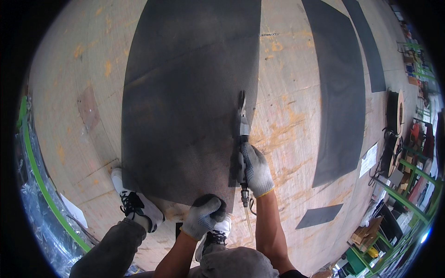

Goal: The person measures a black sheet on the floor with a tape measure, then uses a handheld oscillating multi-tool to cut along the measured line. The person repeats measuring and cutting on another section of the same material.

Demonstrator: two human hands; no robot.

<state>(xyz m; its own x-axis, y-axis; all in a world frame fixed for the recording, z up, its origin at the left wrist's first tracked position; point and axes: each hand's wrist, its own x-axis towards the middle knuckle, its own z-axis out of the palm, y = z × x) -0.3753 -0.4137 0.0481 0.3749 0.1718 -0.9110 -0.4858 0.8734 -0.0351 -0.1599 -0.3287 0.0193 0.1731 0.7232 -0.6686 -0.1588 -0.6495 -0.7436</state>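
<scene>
Main sheet: big dark mesh sheet (185,102) lay on the wooden floor (287,134), in front of the wearer, long axis running away, near end close to the shoes. Weave showed plainly at the near right corner.
Right hand: gloved right hand (257,170) was wrapped around the body of the power tool (244,134), fingers closed, firm grip.
Tool: slim, dark and metallic, held lengthwise along the sheet's right edge, narrow nose pointing away from the wearer, over the mesh. Could not tell if the nose touched it. Fitting at the rear, thin pale hose (249,224) running back toward the wearer.
Left hand: gloved left hand (202,217) was at the sheet's near edge, fingers curled closed on a dark rounded item (214,207). Could not tell if that was a bunched bit of mesh or a separate piece.
Feet: left shoe (136,201) stood just off the sheet's near left corner; right shoe (218,234) was partly behind the left hand.
Right side: wide dark strip (340,92) lay apart from the main sheet, narrower strip (369,46) beyond it, small dark offcut (319,216) nearer the wearer, printed paper (369,161) beside the wide strip.
Far right: green racks (410,167) with mixed stock.
Far left: green rail (34,162), clear plastic (39,208) beyond it.
</scene>
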